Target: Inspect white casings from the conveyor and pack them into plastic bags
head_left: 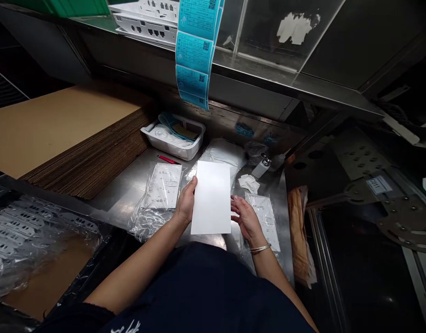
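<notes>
A plain white rectangular plastic panel (pixel 212 199) is held up over the metal bench, its smooth face towards me. My left hand (pixel 187 201) grips its left edge, thumb in front and the other fingers hidden behind. Beside the right edge is my right hand (pixel 246 217), fingers apart and partly curled, the tips close to the panel; whether they touch it I cannot tell. Left of the panel lies a bagged white plastic part (pixel 163 186) with cutouts. Another bagged white part (pixel 266 222) lies beyond my right hand.
Flat cardboard sheets (pixel 77 134) are stacked at left. A white tray (pixel 185 150), red knife-like tool (pixel 168 159), dispenser bottle (pixel 261 167) and crumpled tissue (pixel 249 183) stand or lie on the bench (pixel 124 173). Blue labels (pixel 194 60) hang from the shelf. Several bagged parts fill a box (pixel 35 231) at lower left.
</notes>
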### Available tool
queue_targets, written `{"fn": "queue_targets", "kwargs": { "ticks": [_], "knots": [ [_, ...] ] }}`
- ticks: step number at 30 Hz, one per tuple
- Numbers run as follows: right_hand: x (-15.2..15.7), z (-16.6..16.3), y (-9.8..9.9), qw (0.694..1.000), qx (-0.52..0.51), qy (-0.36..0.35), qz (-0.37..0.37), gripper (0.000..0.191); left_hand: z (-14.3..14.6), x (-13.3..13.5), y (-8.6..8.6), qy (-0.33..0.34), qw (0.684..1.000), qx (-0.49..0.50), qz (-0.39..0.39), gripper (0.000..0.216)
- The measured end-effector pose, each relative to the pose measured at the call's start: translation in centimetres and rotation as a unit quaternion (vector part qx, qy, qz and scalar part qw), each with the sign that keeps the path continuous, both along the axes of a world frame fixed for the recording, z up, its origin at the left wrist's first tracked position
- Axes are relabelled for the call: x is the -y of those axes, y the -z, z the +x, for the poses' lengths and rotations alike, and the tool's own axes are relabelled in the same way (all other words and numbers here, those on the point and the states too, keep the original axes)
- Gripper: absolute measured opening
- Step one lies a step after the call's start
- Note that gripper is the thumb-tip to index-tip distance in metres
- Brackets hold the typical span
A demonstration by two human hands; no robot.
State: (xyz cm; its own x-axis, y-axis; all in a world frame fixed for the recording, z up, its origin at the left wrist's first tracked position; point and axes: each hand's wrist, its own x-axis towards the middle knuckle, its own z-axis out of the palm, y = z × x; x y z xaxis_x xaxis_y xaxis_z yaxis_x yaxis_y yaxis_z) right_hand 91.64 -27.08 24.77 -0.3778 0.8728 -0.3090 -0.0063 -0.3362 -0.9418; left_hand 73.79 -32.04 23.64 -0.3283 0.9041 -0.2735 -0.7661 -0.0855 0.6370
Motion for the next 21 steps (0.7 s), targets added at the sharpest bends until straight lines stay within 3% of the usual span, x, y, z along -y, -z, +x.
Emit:
{"fn": "queue_targets", "kwargs": {
  "ticks": [6, 10, 13, 17, 19, 21],
  "knots": [
    [-0.3, -3.6, -1.5, 0.989, 0.015, -0.042, 0.138, 0.056, 1.8, 0.7, -1.5, -0.065, 0.994, -0.089, 0.014, 0.045],
    [-0.1, -3.6, -1.6, 0.989, -0.032, -0.096, 0.105, 0.055, 2.1, 1.0, -2.2, -0.077, 0.993, -0.093, -0.002, 0.041],
    [-0.2, -3.5, -1.2, 0.992, -0.04, -0.077, 0.093, 0.059, 2.4, 1.1, -2.8, -0.063, 0.993, -0.099, 0.001, 0.043],
    [-0.8, -3.8, -0.5, 0.991, -0.115, 0.015, 0.067, 0.049, 2.9, 2.3, -3.4, 0.062, 0.984, -0.134, 0.096, 0.062],
    [-1.3, -3.7, -0.6, 0.986, -0.163, 0.034, 0.006, 0.051, 2.9, 3.4, -3.2, 0.159, 0.953, -0.181, 0.184, 0.083],
    [-1.9, -3.3, -0.8, 0.976, -0.209, 0.021, -0.051, 0.06, 2.6, 4.3, -2.4, 0.233, 0.897, -0.277, 0.254, 0.106]
  ]
}}
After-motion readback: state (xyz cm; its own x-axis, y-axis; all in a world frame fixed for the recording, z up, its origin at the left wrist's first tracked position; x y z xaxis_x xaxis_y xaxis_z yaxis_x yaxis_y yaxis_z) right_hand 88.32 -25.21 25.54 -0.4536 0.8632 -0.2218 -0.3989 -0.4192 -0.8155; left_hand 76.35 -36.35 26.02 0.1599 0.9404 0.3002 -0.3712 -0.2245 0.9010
